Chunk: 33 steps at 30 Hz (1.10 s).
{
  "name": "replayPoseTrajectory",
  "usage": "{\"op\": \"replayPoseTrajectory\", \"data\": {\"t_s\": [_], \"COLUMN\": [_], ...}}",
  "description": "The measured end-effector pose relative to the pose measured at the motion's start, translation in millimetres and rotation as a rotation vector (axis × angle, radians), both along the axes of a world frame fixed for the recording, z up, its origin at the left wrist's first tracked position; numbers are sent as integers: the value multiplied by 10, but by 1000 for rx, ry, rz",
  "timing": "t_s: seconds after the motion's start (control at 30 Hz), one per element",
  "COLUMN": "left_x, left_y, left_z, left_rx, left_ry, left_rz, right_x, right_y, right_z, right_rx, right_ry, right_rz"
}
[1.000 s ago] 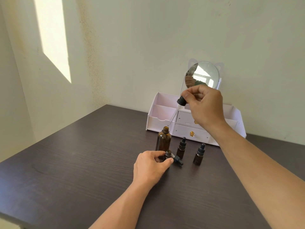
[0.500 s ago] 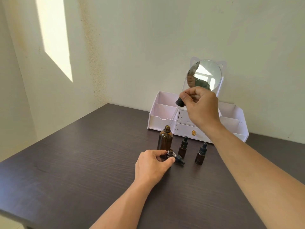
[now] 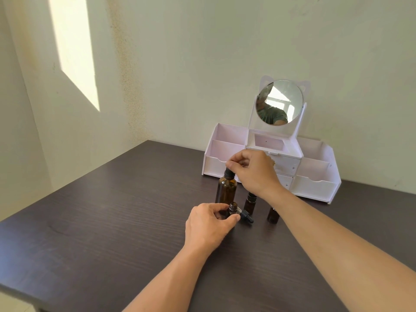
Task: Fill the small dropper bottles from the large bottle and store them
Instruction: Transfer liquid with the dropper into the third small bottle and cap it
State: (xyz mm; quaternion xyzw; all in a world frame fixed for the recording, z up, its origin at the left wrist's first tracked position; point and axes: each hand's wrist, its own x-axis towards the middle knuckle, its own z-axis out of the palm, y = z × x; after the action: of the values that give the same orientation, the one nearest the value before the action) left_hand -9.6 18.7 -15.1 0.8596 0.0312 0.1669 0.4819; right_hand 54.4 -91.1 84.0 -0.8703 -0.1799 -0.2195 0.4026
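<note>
Dark wood-grain table [image 3: 90, 221] under amber bottles [image 3: 225, 192], white organizer [image 3: 315, 188].

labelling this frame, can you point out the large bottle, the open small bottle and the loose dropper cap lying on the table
large bottle [image 3: 225, 192]: head view, amber body
open small bottle [image 3: 233, 206]: head view, open neck
loose dropper cap [image 3: 246, 217]: head view, black collar

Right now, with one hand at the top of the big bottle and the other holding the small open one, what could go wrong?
1. The small open bottle has no cap; if the left hand slips, it may tip and spill.
2. Its dropper cap lies loose on the table and might roll or pick up dirt.
3. The right hand pinches the dropper top on the big bottle, with its forearm passing just above two small bottles; lowering the arm could knock them.
</note>
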Motion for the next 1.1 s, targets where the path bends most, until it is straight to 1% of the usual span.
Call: {"op": "replayPoseTrajectory", "data": {"t_s": [0.13,0.27,0.4,0.47,0.6,0.67,0.8,1.0,1.1], "left_x": [2,-6,-18,-22,-12,-12,-19,-13,-13], "left_y": [-3,1,7,8,3,-1,-4,-5,-5], "left_z": [-2,-1,13,13,1,0,-1,10,16], "left_rx": [3,23,35,42,41,59,74,76,66], "left_ry": [9,22,24,19,23,15,-9,-1,9], "left_rz": [0,-17,-22,-23,-27,-20,-13,-12,-17], "right_x": [-16,-52,-209,-320,-450,-495,-546,-541,-533], "right_y": [-2,-19,-146,-243,-381,-397,-381,-427,-506], "right_z": [1,20,-2,-112,-416,-507,-587,-605,-518], "right_rx": [-11,-24,-34,-100,-317,-404,-499,-479,-407], "right_ry": [6,52,-8,-4,148,193,188,172,158], "right_rz": [11,30,-24,-48,-153,-206,-225,-220,-222]}}
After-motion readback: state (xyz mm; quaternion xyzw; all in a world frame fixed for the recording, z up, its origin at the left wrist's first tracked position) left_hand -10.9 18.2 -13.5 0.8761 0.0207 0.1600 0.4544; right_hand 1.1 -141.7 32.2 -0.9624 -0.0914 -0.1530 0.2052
